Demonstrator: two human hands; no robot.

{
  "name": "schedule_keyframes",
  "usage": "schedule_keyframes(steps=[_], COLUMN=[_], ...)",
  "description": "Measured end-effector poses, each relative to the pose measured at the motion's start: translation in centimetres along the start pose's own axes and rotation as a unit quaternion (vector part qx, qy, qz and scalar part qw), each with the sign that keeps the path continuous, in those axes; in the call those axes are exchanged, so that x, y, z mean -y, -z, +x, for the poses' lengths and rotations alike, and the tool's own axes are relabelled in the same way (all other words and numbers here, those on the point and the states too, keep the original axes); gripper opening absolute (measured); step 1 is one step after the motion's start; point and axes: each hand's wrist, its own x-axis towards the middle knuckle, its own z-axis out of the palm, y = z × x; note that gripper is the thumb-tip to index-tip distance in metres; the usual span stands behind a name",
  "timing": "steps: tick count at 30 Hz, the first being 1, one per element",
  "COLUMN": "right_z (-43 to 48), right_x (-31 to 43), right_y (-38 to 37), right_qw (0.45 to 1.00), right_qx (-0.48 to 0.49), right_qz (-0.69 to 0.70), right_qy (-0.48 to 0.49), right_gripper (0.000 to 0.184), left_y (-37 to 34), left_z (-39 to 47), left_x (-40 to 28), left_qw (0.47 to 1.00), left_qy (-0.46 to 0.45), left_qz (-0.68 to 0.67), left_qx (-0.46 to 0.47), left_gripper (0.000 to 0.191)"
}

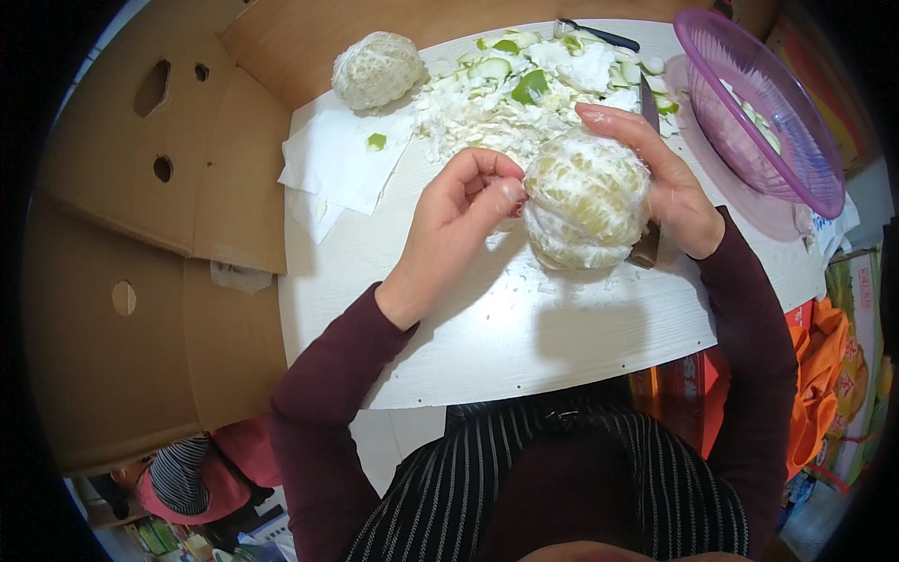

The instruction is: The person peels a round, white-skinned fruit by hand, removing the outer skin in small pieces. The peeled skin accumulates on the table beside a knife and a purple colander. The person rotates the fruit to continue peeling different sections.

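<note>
My right hand [664, 172] holds a peeled pomelo [588, 204] above the white table, its fingers wrapped over the top and right side. White pith still clings to the pale yellow-green segments. At the fruit's left edge, the thumb and forefinger of my left hand [470, 204] are pinched together against the pith; whatever fine strands lie between them are too small to make out. Partly hidden behind the fruit and my right hand lies a knife [647, 242]. A second peeled pomelo [377, 70] rests at the far left of the table.
Green rind and white pith scraps [491, 116] are heaped at the back. A black-handled peeler [604, 35] lies beyond them. To the right, a purple plastic basket [762, 116] leans tilted. White paper sheets [351, 161] lie left on the table [484, 330]; cardboard [232, 161] borders it.
</note>
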Motion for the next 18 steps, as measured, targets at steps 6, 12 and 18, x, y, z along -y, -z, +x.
schedule_keyframes(steps=[6,12,18], right_z=[-0.1,0.3,-0.2], right_x=[0.2,1.6,3.3], right_y=[-0.2,-1.9,-3.8], right_qw=[0.982,0.997,0.998], right_qx=[0.036,0.007,0.026], right_qz=[-0.172,-0.074,-0.051], right_qy=[0.062,0.013,-0.029], right_gripper=[0.125,0.122,0.121], left_y=[-0.7,-0.2,0.5], left_z=[-1.2,-2.3,-3.3], left_x=[0.3,-2.6,-3.5], left_qw=[0.998,0.990,0.993], left_qy=[-0.059,-0.058,0.030], left_qz=[0.030,0.131,0.116], left_qx=[0.020,-0.019,0.013], left_gripper=[0.050,0.052,0.048])
